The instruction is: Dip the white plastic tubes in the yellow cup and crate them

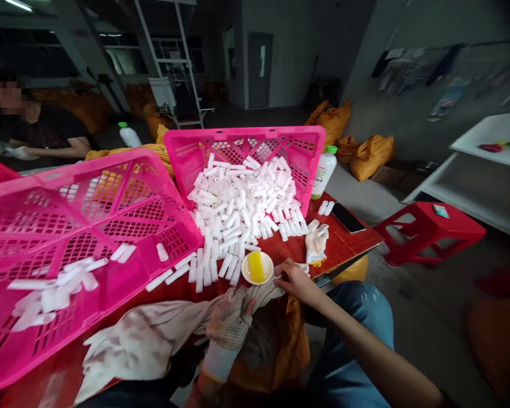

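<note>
Left hand, in a white mesh-knit glove, is closed on a beige cloth; slight blur, finger detail unclear. Right hand, bare, pinches the cloth's far end between thumb and fingers. Cloth is stretched along the near edge of the red table, its loose part bunched to the left.

Just beyond the right fingertips: small white bowl with a yellow block in it. Past that, a big heap of white tubes spills out of a pink basket tipped on its side. Second pink basket at left, fewer tubes inside.

Right of the heap: spare glove, phone with dark screen, green-capped bottle. Bottle label has green and dark print, too small to read. Packet on the red stool: print illegible.
</note>
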